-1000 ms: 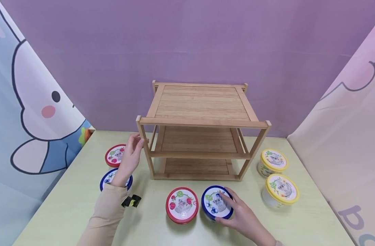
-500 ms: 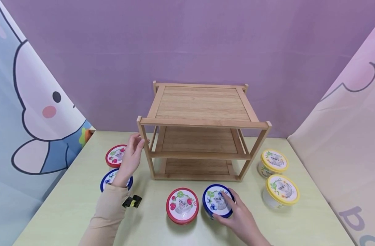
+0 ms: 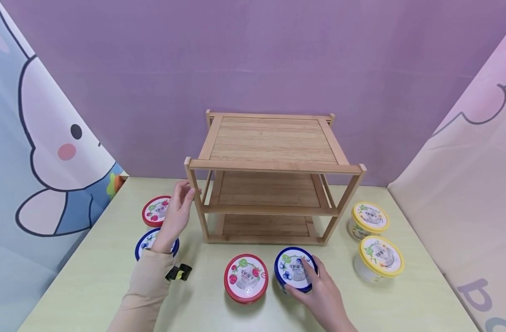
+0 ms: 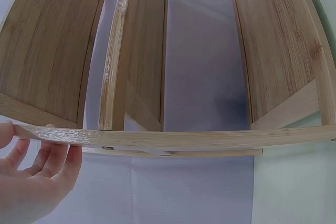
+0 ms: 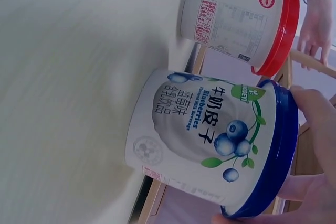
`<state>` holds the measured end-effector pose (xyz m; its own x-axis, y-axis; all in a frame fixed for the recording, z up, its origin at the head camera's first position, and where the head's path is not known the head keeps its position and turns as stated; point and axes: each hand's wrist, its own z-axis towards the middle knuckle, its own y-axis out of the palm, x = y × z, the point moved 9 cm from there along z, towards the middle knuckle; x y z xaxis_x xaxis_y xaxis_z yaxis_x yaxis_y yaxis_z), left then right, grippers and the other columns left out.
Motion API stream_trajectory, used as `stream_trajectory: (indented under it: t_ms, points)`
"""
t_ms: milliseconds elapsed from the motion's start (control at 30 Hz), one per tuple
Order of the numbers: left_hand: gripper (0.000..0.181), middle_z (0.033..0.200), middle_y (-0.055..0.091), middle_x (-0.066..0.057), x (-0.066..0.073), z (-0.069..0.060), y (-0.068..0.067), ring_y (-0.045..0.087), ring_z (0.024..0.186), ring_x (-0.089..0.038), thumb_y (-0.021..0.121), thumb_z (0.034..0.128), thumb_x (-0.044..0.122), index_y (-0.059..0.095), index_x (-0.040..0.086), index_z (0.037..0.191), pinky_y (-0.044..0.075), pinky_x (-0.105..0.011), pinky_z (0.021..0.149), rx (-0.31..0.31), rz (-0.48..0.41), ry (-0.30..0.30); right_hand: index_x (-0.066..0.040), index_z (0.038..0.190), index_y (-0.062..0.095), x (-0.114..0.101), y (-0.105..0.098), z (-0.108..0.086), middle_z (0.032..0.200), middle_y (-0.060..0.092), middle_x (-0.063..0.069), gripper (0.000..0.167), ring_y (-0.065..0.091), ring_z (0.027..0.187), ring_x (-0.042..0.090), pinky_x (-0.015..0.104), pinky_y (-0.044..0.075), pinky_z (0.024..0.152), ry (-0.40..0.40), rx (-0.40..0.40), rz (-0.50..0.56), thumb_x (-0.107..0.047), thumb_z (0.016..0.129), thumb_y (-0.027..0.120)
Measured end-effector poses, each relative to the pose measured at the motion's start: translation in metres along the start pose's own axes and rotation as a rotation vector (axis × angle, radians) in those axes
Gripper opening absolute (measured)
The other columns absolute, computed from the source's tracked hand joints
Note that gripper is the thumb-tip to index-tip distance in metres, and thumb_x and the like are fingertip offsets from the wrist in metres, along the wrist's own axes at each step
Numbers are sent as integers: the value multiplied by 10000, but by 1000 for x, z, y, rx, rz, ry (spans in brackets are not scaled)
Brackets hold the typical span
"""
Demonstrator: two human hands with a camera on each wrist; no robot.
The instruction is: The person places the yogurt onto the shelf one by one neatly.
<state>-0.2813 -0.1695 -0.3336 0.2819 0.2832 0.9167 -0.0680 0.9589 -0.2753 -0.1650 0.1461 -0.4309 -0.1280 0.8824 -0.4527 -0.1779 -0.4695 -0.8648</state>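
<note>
At the front of the table, my right hand (image 3: 325,295) grips a blue-lidded blueberry tub (image 3: 296,269) by its lid. The right wrist view shows the fingers round the rim of that tub (image 5: 210,140). Just left of it stands a red-lidded tub (image 3: 246,278), untouched. My left hand (image 3: 179,212) holds the front left post of the wooden three-tier rack (image 3: 273,138). In the left wrist view the fingers of my left hand (image 4: 42,174) are curled round the post (image 4: 194,139).
Two yellow-lidded tubs (image 3: 370,216) (image 3: 381,256) stand right of the rack. On the left, partly behind my left forearm, are a red-lidded tub (image 3: 155,211) and a blue-lidded tub (image 3: 145,242). A purple cloth (image 3: 269,55) hangs behind the rack.
The right hand and the blue-lidded tub have shifted slightly away from the table's front and a little to the right. The left hand remains on the post.
</note>
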Motion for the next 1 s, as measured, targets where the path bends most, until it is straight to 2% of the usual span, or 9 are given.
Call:
stream_trajectory:
  t_ms: [233,433,567,800,1000]
  points:
    - [397,1174,452,-219,0,-1,-1,395,1175,-326,356,958,241,287,10,1273,280,-454,1011,3,7,-10,-46,1188,549,-1,-2,-1,1210,442,258,741,517,1006,423,506,461,770,5,57,-15,-511,636,715]
    - [393,1170,449,-221,-1,-1,-1,395,1177,-329,354,959,234,286,8,1272,282,-450,1011,8,10,-8,-24,1201,534,-1,-1,-1,1215,429,269,770,492,1031,443,514,451,786,46,47,-18,-534,646,694]
    - [389,1166,450,-231,-1,-1,-1,400,1169,-337,354,959,223,286,-3,1268,282,-457,1008,9,6,7,-16,1204,527,-1,-1,-1,1196,432,274,793,494,1025,443,510,454,785,75,50,-12,-556,646,682]
    - [362,1135,486,-247,-1,1,-1,420,1155,-340,364,957,216,323,-6,1239,290,-472,999,27,-6,52,4,1150,548,-2,-4,-3,1119,454,267,758,539,953,419,491,482,730,48,141,-8,-499,615,736]
    - [353,1118,499,-252,-1,1,-2,442,1128,-346,365,957,213,333,-6,1232,313,-476,980,37,2,78,27,1122,531,-1,-2,-1,1128,434,291,749,520,972,428,504,474,736,58,131,-22,-494,625,733]
